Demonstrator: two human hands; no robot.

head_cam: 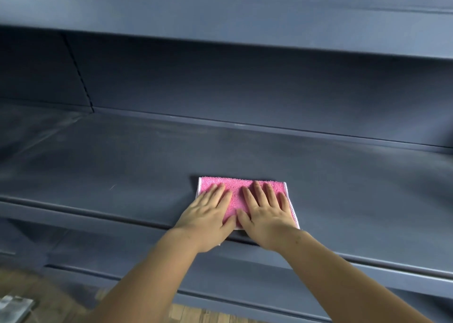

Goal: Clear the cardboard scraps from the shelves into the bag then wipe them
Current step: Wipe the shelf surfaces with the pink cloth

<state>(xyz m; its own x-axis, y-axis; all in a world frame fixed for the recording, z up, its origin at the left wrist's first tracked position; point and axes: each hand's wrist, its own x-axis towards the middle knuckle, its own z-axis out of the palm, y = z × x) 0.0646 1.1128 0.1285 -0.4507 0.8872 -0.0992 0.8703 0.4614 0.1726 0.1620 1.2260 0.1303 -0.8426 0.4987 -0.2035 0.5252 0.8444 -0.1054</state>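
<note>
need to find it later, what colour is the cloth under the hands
The cloth is pink with a white edge; head view.

both hands lie flat and side by side on a folded pink cloth (245,195) at the front edge of a dark grey shelf (122,170). the left hand (208,214) presses the cloth's left half with straight fingers, the right hand (266,214) its right half, thumbs nearly touching. another shelf (220,11) runs above the hands; wooden floor (191,314) shows below the forearms.
</note>
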